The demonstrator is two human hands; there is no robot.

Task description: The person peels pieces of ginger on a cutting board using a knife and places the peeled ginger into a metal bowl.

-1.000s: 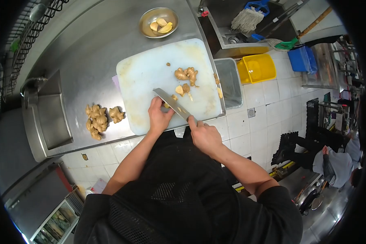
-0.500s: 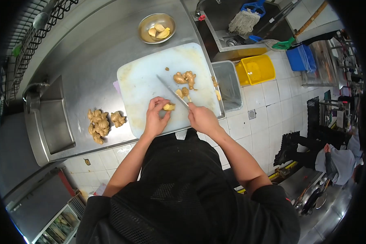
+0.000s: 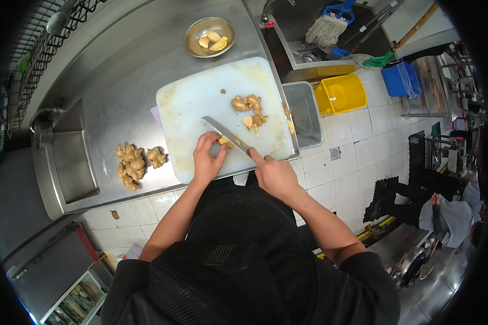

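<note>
My right hand (image 3: 274,172) is closed round the handle of a knife (image 3: 222,130). Its blade slants up and left across the white cutting board (image 3: 184,111), over a small piece of ginger (image 3: 224,140). My left hand (image 3: 207,158) pinches that piece at the board's near side, and the blade partly covers it. More ginger (image 3: 249,103) lies on the right half of the board, with a cut end (image 3: 248,122) showing pale yellow. Peeled ginger pieces (image 3: 218,43) rest in a metal bowl (image 3: 194,50) beyond the board.
Unpeeled ginger (image 3: 131,165) lies on the steel counter (image 3: 106,127) at the left, near a small sink (image 3: 77,162). To the right stand a grey bin (image 3: 308,122) and a yellow bucket (image 3: 344,93). Another person (image 3: 444,214) is at the far right.
The knife has moved left and now lies over the ginger piece in my left hand. Cut pieces on the board have shifted slightly right, beside the larger ginger.
</note>
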